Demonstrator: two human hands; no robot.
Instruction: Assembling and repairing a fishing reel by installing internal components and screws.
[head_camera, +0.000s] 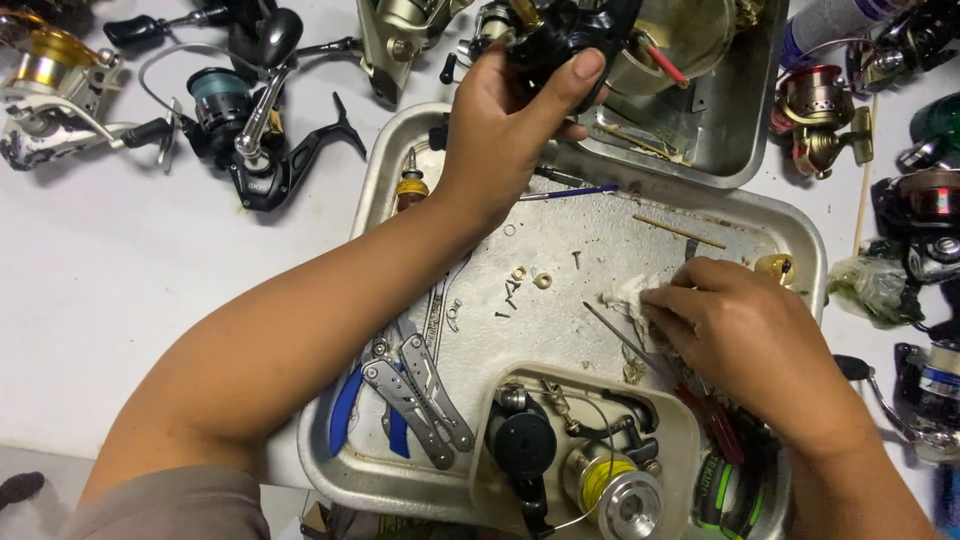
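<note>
1. Left hand (510, 125) raised over the far edge of the large metal tray (800, 235), fingers curled tight around a black reel body (560, 40); thumb pressed flat on its near side, wrist bent back, forearm crossing the tray from lower left.
2. Reel body mostly hidden by the gripping fingers and cut off at the top of the view; exact shape hard to make out.
3. Right hand (745, 335) low on the tray's right half, palm down, fingertips pinched on a wad of white cloth (625, 298); cloth mostly covered by the fingers.
4. Thin metal rod (615, 335) slanting out from under the right hand; held or merely lying beneath, cannot tell.
5. Small washers and screws (525, 280) scattered on the tray between the two hands, too small to sort by kind.
6. Folding multi-tool (420, 395) and blue-handled pliers (345, 410) near the tray's left rim, partly under the left forearm.
7. Smaller tray (480, 470) nested at the near edge, holding a black knob (518, 440) and a spool with yellow line (610, 485); bottom cut off.
8. Second metal tray (740, 130) behind, contents blurred.
9. Several fishing reels (230, 120) spread on the white table (120, 260) at left and right edges, some cropped.
</note>
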